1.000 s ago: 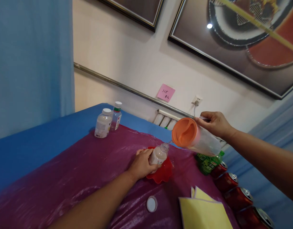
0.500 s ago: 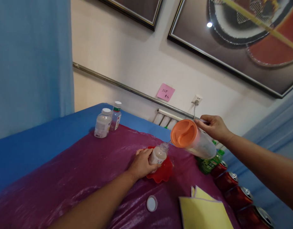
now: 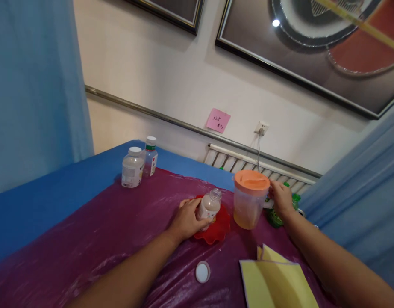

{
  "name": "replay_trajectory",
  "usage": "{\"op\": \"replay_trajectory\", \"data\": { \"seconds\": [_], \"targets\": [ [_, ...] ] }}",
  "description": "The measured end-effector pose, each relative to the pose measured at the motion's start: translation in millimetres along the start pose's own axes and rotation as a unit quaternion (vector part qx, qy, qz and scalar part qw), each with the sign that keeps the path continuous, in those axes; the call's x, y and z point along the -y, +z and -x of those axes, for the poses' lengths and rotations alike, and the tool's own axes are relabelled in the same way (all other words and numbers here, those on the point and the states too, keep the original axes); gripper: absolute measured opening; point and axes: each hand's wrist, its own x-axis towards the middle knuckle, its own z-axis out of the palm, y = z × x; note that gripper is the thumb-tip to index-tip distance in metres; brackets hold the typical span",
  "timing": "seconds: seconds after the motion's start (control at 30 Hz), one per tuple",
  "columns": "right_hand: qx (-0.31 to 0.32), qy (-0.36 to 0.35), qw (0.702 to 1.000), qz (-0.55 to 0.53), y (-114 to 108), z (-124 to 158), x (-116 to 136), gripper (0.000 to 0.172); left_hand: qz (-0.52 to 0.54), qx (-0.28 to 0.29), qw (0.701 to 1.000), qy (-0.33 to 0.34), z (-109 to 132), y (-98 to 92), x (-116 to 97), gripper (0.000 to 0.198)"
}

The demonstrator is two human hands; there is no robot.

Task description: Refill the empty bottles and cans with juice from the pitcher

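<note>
My left hand point(image 3: 188, 220) is closed around an uncapped clear bottle point(image 3: 210, 207) with a pale label, tilted slightly to the right over a red wavy-edged dish point(image 3: 221, 224). By its handle, my right hand point(image 3: 282, 197) holds a translucent pitcher point(image 3: 248, 205) with an orange lid point(image 3: 252, 182). The pitcher is upright, just right of the dish, with a little yellowish liquid at its bottom. Whether its base touches the table I cannot tell. A white bottle cap point(image 3: 202, 272) lies in front of the dish, its inside facing up.
Two white-capped bottles, a wide one point(image 3: 132, 169) and a narrow one point(image 3: 150, 158), stand at the back left. Yellow cloths point(image 3: 277, 282) lie at the front right. Green bottles point(image 3: 274, 217) are partly hidden behind my right arm. Purple plastic sheeting point(image 3: 120, 239) covers the table.
My right hand has lowered and turned the pitcher from tipped over the bottle's mouth to upright. My left hand keeps its hold on the bottle. My right arm now hides most of the red cans.
</note>
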Motion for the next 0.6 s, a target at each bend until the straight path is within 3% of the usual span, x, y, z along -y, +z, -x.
{"op": "replay_trajectory", "data": {
  "seconds": [0.1, 0.27, 0.6],
  "targets": [
    [-0.060, 0.060, 0.994, -0.068, 10, 14, -25, 0.054, -0.017, -0.006, 1.000, -0.006, -1, 2.6, 3, 0.060],
    [-0.110, 0.116, 0.978, -0.137, 18, 28, -50, 0.053, -0.033, -0.014, 0.999, -0.009, -2, 6.0, 10, 0.064],
    [-0.159, 0.105, 0.974, -0.120, 0, 43, -60, 0.054, -0.019, -0.024, 0.999, -0.027, -7, 8.1, 9, 0.062]
  ]
}}
